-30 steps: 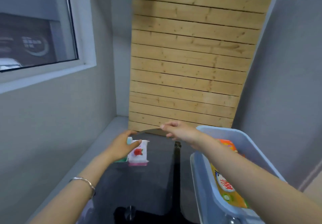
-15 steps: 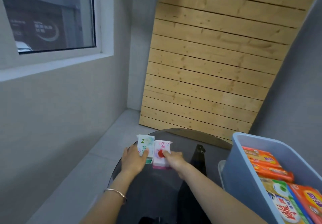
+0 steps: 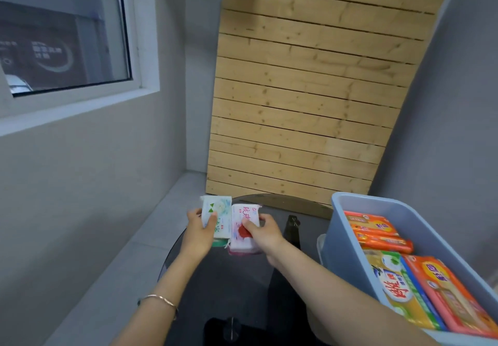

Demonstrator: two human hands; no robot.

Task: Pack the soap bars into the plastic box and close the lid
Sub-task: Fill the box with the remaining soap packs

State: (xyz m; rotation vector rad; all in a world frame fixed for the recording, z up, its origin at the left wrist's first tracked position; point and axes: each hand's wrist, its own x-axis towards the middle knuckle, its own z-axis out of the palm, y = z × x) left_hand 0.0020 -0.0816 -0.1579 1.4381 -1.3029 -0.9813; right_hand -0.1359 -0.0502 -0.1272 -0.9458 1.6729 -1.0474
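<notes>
We grip a green-and-white wrapped soap bar (image 3: pixel 218 217) in our left hand (image 3: pixel 198 234) and a pink-and-white wrapped soap bar (image 3: pixel 244 227) in our right hand (image 3: pixel 265 231), seemingly just above the round dark glass table (image 3: pixel 234 278). The blue plastic box (image 3: pixel 347 254) of orange and yellow soap packs (image 3: pixel 377 234) stands open to the right.

Grey walls (image 3: pixel 80 184) meet a pale wooden slatted panel (image 3: pixel 310 97), a white-framed window (image 3: pixel 67 35) at left, above a dark round glass table (image 3: pixel 242 278).
</notes>
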